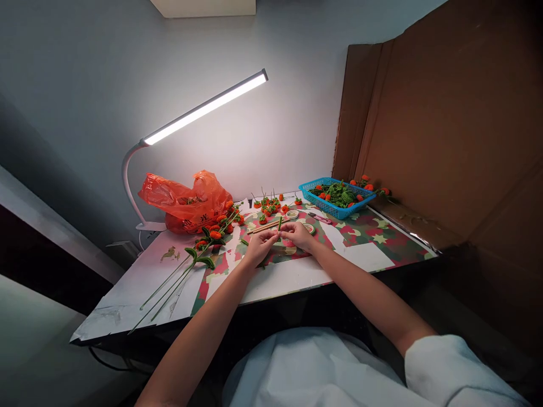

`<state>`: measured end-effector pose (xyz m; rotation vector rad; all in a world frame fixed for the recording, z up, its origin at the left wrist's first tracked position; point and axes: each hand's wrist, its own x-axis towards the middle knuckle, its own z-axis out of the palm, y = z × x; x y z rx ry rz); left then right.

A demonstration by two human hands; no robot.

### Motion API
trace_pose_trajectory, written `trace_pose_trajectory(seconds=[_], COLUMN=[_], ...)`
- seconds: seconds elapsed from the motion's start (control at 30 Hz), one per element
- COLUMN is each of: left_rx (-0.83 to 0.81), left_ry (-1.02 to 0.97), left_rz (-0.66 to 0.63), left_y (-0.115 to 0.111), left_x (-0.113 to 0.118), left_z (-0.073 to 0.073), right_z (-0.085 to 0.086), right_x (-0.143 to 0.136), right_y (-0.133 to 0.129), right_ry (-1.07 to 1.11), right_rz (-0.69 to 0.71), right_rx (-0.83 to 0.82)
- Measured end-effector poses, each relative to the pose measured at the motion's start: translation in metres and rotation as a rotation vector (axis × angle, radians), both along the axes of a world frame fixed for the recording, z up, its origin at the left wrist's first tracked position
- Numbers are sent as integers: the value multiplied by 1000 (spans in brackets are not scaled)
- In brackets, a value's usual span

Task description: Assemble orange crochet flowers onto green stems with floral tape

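Over the middle of the table, my left hand and my right hand meet, fingertips pinched close together. A short green strip stands up between them, its lower end at my right fingertips. What my left fingers pinch is too small to make out. Just behind the hands lie thin wooden sticks and a tape roll. Another roll is partly hidden by my right hand. Small orange flowers with green parts are scattered farther back.
Long-stemmed orange flowers lie at the left, beside an orange plastic bag and a lit lamp. A blue basket of green and orange pieces stands back right, near pink-handled cutters. Cardboard rises at the right.
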<state>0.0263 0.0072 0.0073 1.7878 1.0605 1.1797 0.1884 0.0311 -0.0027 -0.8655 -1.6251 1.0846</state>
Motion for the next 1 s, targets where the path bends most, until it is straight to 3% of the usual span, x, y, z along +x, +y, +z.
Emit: trace_pose_trajectory(seconds=[0.2,0.4,0.6,0.77,1.0], left_rx=[-290,-435,-400,-301,-185], left_ry=[-131,-223,-202,-43,-7], left_rz=[-76,-175,-159,-126,-29], left_y=[5,1,-3,-3,0], left_x=[-5,-5,-3,-2,-5], left_z=[-5,0,2,2,0], right_z=[1,5,1,3,3], right_x=[2,9,9,8,8], right_y=[0,-1,1,0,1], right_ry=[-41,-96,-97,-188,-214], right_rz=[65,154,171,95,41], right_rx=[34,66,76,140,141])
